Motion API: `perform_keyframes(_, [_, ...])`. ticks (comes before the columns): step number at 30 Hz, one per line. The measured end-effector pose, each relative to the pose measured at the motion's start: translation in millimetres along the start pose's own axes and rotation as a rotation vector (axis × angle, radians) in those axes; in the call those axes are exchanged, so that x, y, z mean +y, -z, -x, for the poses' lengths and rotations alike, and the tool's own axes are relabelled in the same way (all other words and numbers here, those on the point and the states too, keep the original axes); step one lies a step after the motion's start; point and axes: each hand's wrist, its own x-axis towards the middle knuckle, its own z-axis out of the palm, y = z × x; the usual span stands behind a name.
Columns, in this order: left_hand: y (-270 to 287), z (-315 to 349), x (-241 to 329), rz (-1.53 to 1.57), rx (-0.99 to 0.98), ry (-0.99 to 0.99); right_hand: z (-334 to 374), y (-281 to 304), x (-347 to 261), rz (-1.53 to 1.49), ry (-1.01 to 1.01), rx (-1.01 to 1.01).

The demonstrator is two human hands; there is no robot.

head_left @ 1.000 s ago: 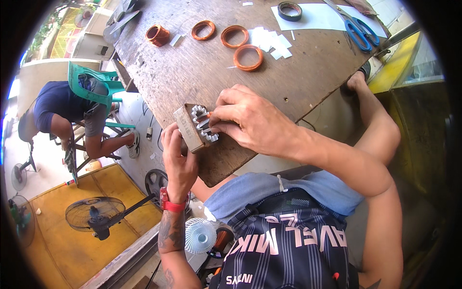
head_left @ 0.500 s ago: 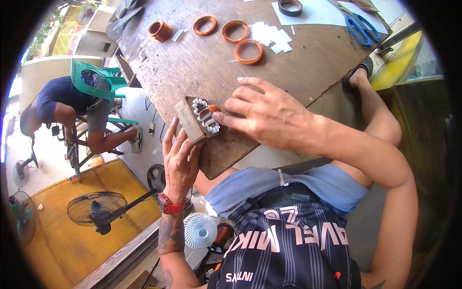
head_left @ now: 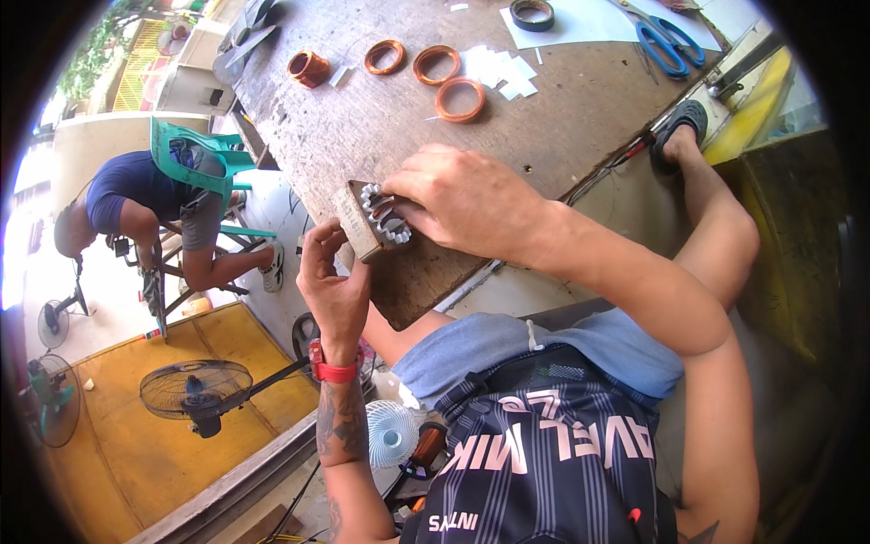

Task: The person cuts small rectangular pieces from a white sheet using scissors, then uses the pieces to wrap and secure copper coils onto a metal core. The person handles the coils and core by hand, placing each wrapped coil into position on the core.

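Note:
A tan, block-shaped stator (head_left: 356, 222) stands near the table's corner, its toothed pale ring (head_left: 395, 234) facing right. My right hand (head_left: 471, 195) reaches over that ring from the right. Its fingers are bent together at the ring's opening and hide what they pinch, if anything. Against the stator's left side is my left hand (head_left: 333, 281), with fingers curled and the thumb by the lower corner. Farther up the table lie copper wire coils: a thick upright one (head_left: 308, 68), a thin ring (head_left: 385, 57) and two wider rings, one (head_left: 459, 100) nearer to me.
White paper slips (head_left: 507, 68) lie beside the coils. A black tape roll (head_left: 532, 14) and blue-handled scissors (head_left: 669, 47) rest at the far right on the wooden table (head_left: 544, 136). At left are a seated person (head_left: 136, 195) and a black fan (head_left: 195, 390).
My right hand has closed over the ring, covering the copper coil that showed there. My left hand has shifted slightly down, its fingers now more curled. The view has moved a little.

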Motion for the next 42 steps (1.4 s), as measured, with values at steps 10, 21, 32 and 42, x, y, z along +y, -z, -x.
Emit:
perform_keyframes(10, [4.3, -3.5, 2.4, -0.074, -0.007, -0.018, -4.9, -3.3, 7.3, 0.011, 0.031, -0.024])
perform_keyframes(21, [3.6, -2.1, 1.4, -0.395, 0.006, -0.223, -0.5, -3.3, 3.5, -0.06, -0.018, 0.008])
perform_keyframes(32, [4.5, -6.8, 1.8, -0.347, -0.007, -0.192, -14.5, 1.4, 1.3, 0.158, 0.127, -0.102])
perform_keyframes(42, [7.4, -2.4, 1.3, -0.318, -0.022, -0.135, -3.5, 2.9, 4.1, -0.002, 0.072, 0.055])
